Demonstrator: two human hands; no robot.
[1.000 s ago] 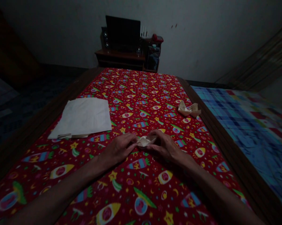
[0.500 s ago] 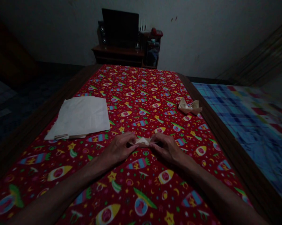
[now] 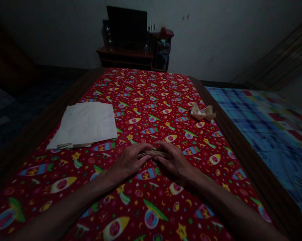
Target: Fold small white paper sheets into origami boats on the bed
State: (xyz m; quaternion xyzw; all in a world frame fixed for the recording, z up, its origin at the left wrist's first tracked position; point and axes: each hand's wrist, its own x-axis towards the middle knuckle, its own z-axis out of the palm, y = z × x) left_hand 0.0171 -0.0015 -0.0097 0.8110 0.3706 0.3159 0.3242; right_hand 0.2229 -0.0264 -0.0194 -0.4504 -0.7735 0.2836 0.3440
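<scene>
My left hand [image 3: 129,161] and my right hand [image 3: 172,158] lie side by side on the red patterned tablecloth [image 3: 151,100]. Their fingers press flat on a small folded piece of pale paper [image 3: 149,153], which is almost wholly hidden under the fingertips. Only a thin edge of it shows between the two hands. A stack of white paper sheets [image 3: 87,124] lies to the left of my left hand. A finished folded paper shape [image 3: 202,112] sits near the table's right edge, beyond my right hand.
The table has a dark wooden border [image 3: 243,147]. A blue checked mat [image 3: 263,127] lies to its right. At the far wall stands a low wooden stand [image 3: 126,58] with a dark screen [image 3: 127,26] and small items. The room is dim.
Both hands have flattened down over the small folded paper, which showed raised between the fingertips before and is now nearly covered. The view has tilted slightly.
</scene>
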